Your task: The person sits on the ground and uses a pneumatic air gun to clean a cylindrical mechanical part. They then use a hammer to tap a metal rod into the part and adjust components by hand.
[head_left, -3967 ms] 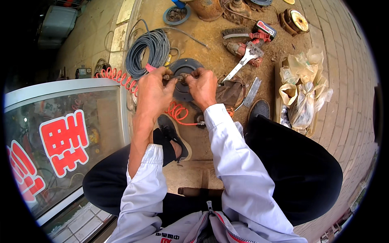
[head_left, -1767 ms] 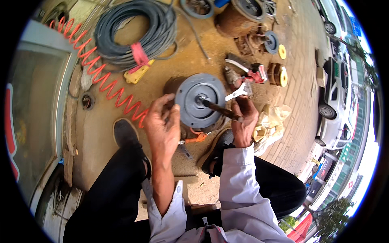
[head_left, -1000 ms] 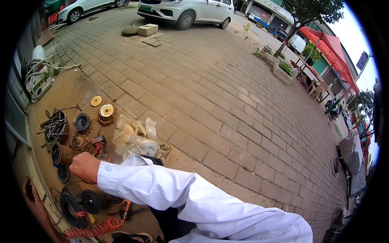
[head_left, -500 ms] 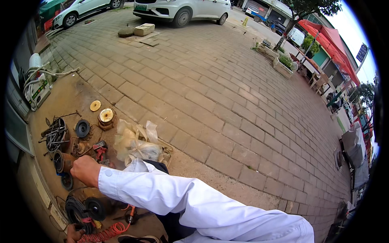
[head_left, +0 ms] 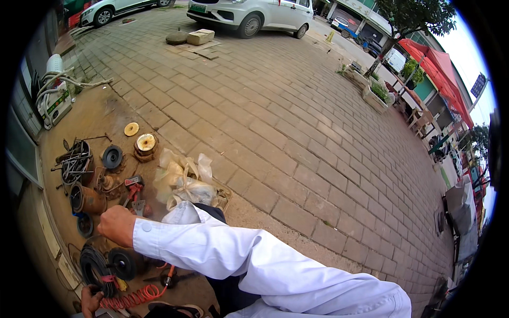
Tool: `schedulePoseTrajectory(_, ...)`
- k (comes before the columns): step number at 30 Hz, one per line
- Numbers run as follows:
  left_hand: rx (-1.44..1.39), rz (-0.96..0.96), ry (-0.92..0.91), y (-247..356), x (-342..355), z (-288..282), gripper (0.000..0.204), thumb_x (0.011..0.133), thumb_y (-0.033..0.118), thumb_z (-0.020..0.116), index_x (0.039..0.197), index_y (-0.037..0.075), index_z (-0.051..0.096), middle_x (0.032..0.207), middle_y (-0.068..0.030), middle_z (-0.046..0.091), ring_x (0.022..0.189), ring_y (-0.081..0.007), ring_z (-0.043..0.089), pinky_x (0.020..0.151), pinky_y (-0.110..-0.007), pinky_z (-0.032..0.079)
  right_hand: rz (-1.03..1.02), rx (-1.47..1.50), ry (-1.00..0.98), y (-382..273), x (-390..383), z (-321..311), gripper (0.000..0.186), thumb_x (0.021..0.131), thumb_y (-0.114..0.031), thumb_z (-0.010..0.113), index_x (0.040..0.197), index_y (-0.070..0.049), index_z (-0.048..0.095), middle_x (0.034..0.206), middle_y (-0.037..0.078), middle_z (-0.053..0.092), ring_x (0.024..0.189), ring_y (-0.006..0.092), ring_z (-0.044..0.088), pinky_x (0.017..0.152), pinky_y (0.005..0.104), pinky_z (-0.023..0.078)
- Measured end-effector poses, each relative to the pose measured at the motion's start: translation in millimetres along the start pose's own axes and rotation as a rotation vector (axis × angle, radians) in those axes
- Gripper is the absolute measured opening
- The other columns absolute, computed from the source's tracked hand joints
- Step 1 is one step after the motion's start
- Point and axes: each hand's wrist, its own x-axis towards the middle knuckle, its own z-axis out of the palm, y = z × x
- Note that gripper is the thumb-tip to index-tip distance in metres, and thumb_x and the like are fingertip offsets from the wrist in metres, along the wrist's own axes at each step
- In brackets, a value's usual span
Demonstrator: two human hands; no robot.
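My right hand (head_left: 116, 227) is closed at the lower left, with its white sleeve stretching across the lower middle; whatever it may hold is hidden. Above it stands a rusty cylindrical housing (head_left: 90, 200), and a blue-rimmed ring (head_left: 85, 227) lies to its left. Below are a dark round flanged part (head_left: 122, 262), a coiled dark cable (head_left: 93, 270) with a pink tie and a red coiled air hose (head_left: 130, 298). My left hand (head_left: 91, 301), partly visible beside the cable at the bottom edge, has curled fingers; what they grip cannot be made out.
A pot of metal tools (head_left: 74, 164), red power tool (head_left: 133, 188), yellow-topped part (head_left: 146, 146) and plastic bags (head_left: 183, 185) lie on the ground. Paving (head_left: 281, 132) stretches toward parked white cars (head_left: 270, 18), a red canopy (head_left: 435, 74) and planters. A glass door (head_left: 24, 151) borders the left.
Since four seconds ago my view has swung from the parts between my knees to the pavement and street. My left hand has moved down and rightward over the last second; my right hand barely moved.
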Motion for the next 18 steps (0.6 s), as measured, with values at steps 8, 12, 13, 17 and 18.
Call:
schedulePoseTrajectory(8, 0.089, -0.013, -0.206, -28, 13, -8, 0.038, 0.072, 0.01, 0.074, 0.101, -0.013, 0.067, 0.093, -0.0219, 0.072, 0.087, -0.0296, 0.069, 0.078, -0.044, 0.054, -0.027, 0.006, -0.036, -6, -1, 1, 0.009, 0.078, -0.017, 0.071, 0.082, -0.012, 0.076, 0.079, 0.011, 0.072, 0.081, 0.0297, 0.075, 0.067, 0.0414, 0.06)
schedulePoseTrajectory(12, -0.017, -0.022, 0.095, -28, -9, 13, 0.039, 0.073, 0.011, 0.075, 0.103, -0.013, 0.068, 0.096, -0.0238, 0.071, 0.089, -0.031, 0.068, 0.078, -0.046, 0.054, -0.016, 0.018, -0.028, -7, -2, 9, 0.009, 0.076, -0.017, 0.072, 0.082, -0.011, 0.076, 0.077, 0.011, 0.071, 0.08, 0.0302, 0.074, 0.067, 0.042, 0.06)
schedulePoseTrajectory(13, -0.054, -0.057, 0.137, -11, -17, 20, 0.039, 0.073, 0.011, 0.075, 0.103, -0.013, 0.068, 0.096, -0.0244, 0.071, 0.09, -0.0316, 0.068, 0.079, -0.047, 0.054, -0.016, 0.019, -0.038, -6, -3, 9, 0.009, 0.075, -0.016, 0.072, 0.081, -0.011, 0.075, 0.076, 0.011, 0.071, 0.079, 0.0305, 0.074, 0.066, 0.0422, 0.06)
schedulePoseTrajectory(17, 0.017, -0.11, -0.11, 21, -14, 14, 0.045, 0.081, 0.011, 0.077, 0.119, -0.01, 0.067, 0.107, -0.0212, 0.073, 0.101, -0.0343, 0.07, 0.09, -0.047, 0.054, -0.04, 0.018, -0.04, -1, -9, 3, 0.009, 0.073, -0.013, 0.072, 0.08, -0.009, 0.075, 0.076, 0.014, 0.071, 0.079, 0.0327, 0.074, 0.065, 0.0445, 0.06)
schedulePoseTrajectory(18, 0.048, -0.126, -0.101, 27, -14, 12, 0.04, 0.082, 0.012, 0.077, 0.115, -0.01, 0.07, 0.107, -0.0226, 0.074, 0.102, -0.0343, 0.071, 0.09, -0.046, 0.055, -0.054, 0.029, -0.037, -1, -10, -2, 0.009, 0.073, -0.012, 0.072, 0.08, -0.008, 0.075, 0.076, 0.015, 0.072, 0.079, 0.0335, 0.075, 0.065, 0.0452, 0.06)
